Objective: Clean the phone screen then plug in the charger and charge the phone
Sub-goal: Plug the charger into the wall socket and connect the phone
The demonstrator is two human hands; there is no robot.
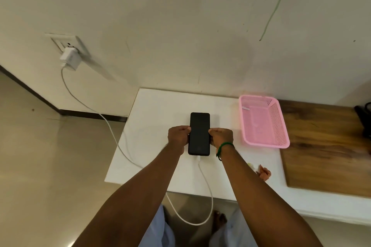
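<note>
Your left hand and right hand pinch the phone's sides on the counter. The charger sits in the socket, its cable in the phone. The screen is dark; charging looks unconfirmed.

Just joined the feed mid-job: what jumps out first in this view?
The black phone lies flat on the white table, gripped at its sides by the left hand and right hand. A white cable runs from its near end, off the table edge, to the charger in the wall socket at upper left. A pink basket sits to the right.
</note>
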